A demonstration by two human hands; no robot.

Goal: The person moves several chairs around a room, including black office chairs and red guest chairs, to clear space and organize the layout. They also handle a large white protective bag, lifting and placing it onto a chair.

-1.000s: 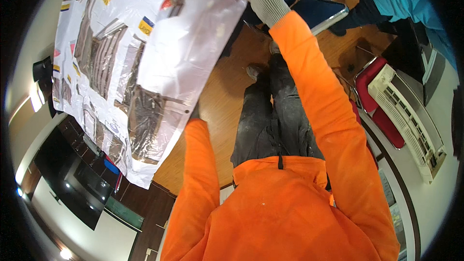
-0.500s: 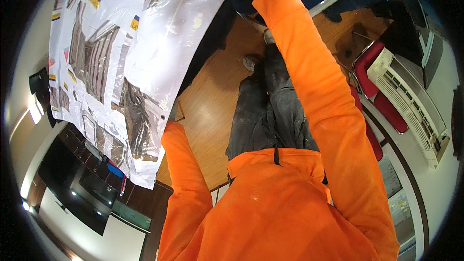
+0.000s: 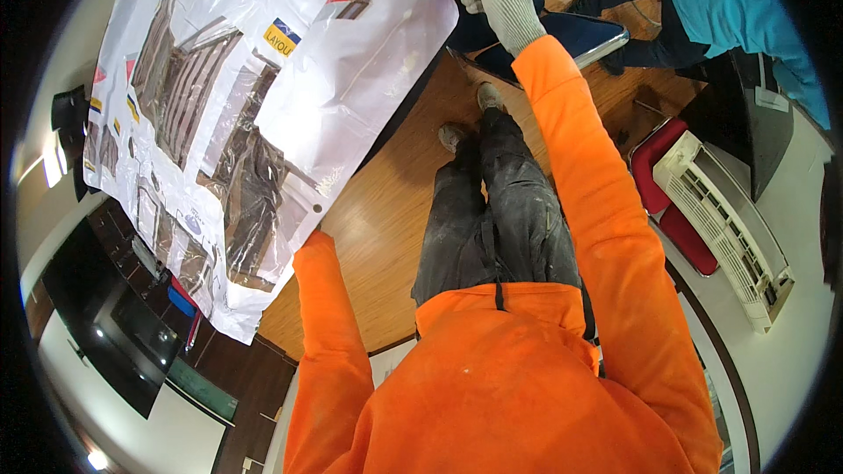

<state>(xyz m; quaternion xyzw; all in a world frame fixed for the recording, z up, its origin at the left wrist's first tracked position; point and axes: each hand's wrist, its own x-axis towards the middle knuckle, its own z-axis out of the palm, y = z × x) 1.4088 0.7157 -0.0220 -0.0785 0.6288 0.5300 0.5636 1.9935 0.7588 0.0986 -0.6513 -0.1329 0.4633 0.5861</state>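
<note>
A large glossy white plastic banner [image 3: 294, 105], printed with grey and brown pictures and small yellow-and-blue labels, fills the upper left, its surface wrinkled. My right hand [image 3: 500, 0], in a pale knitted glove, is closed on the banner's edge at the top. Of my left arm only the orange sleeve [image 3: 329, 298] shows. It ends at the banner's lower right edge, near a small eyelet, and the sheet hides my left hand.
A person in a turquoise top [image 3: 729, 9] is at the upper right. Close to my right hand stands a dark blue chair seat [image 3: 562, 39]. Right of me, a white air-conditioner casing [image 3: 720, 228] rests by a red chair [image 3: 659, 162]. A black screen [image 3: 114, 325] hangs at lower left.
My right hand has come down into fuller view, with the banner's top edge in it. More of the banner's upper part shows, and its lower corner sits slightly further left.
</note>
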